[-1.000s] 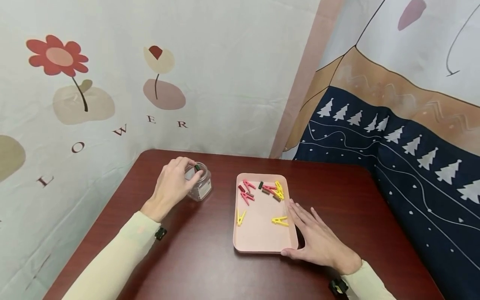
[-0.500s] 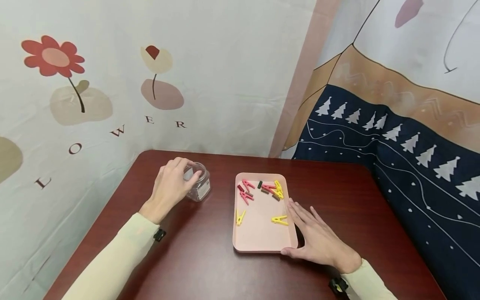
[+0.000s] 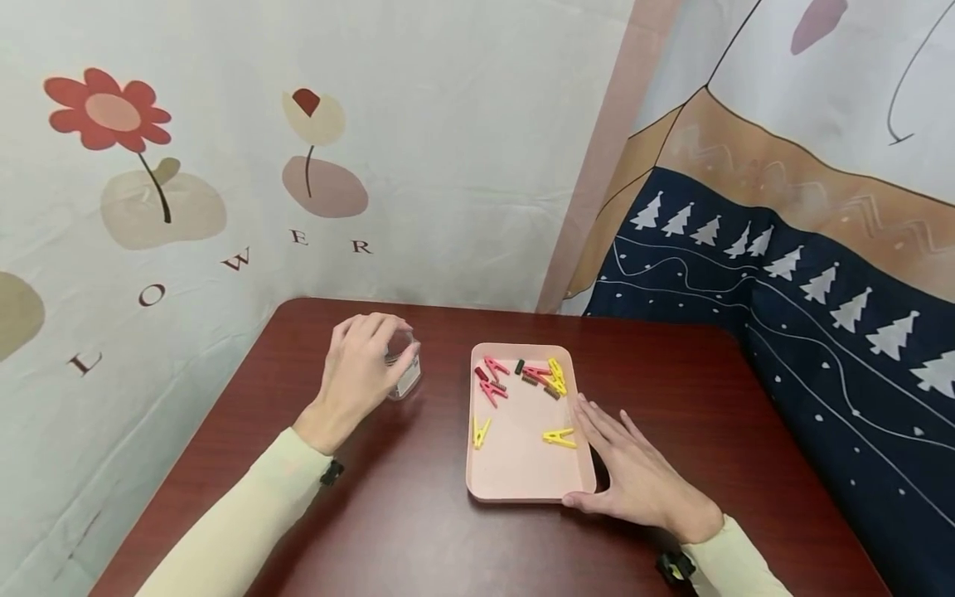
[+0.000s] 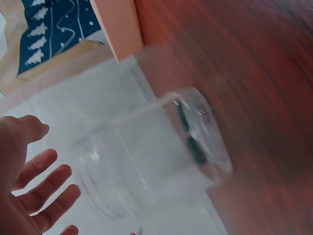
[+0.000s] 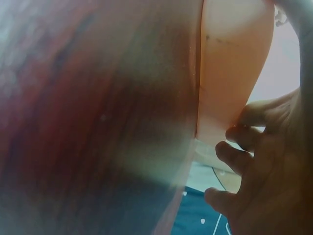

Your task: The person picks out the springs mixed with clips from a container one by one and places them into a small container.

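Judging the clear jar (image 3: 408, 381), left of the tray (image 3: 530, 481), light, stiff and slick (green pieces (image 4: 196, 150) inside), I'd grip its middle. Also tray-left, the left hand (image 3: 361, 361) is loose-fingered; the right hand (image 3: 634, 477) spreads against the tray's right side.

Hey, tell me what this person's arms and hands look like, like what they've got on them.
The left sleeve and right sleeve are long, plain and pale yellow-green. A small black left wrist device and a black right wrist device with a yellowish patch sit near the cuffs. The left hand and right hand are gloveless.
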Motion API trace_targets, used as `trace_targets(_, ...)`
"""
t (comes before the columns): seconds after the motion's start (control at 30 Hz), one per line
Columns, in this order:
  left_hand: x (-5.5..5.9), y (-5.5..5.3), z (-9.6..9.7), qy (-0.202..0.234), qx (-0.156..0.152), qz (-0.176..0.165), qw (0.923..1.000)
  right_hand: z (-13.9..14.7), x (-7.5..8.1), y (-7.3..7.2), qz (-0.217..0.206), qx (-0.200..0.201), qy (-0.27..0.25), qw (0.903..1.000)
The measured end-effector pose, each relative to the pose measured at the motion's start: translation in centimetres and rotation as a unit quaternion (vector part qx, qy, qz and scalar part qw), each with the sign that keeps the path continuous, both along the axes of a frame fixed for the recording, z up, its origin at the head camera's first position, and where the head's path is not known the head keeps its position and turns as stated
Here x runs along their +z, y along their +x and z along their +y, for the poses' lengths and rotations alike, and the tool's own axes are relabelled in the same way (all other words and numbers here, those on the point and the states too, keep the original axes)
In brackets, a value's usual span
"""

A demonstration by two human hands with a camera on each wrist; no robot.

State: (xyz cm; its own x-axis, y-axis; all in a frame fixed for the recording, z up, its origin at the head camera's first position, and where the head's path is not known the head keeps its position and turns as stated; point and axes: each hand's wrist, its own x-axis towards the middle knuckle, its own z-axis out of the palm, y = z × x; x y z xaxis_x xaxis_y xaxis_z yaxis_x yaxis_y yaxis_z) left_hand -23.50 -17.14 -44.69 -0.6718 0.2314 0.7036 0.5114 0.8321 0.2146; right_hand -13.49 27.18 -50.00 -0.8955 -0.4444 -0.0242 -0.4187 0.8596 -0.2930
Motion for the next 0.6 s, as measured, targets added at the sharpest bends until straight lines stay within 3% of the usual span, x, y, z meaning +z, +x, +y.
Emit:
trace_targets(0.27, 0.9, 0.6, 3.7, -0.03, -0.04, 0.026, 0.9984, 0.1, 0.1, -0.1, -0.006, -0.004, 0.0, 1.0)
trace_targets(0.43, 0.7, 0.4, 5.7, -0.051, -0.055, -0.006, 0.9972, 0.0, 0.2, -0.1, -0.006, -0.004, -0.001, 1.0)
trace_targets(0.6, -0.2, -0.3, 7.0, -0.072, -0.048, -0.056, 0.9947, -0.1, 0.2, 0.0, -0.005, -0.002, -0.001, 1.0)
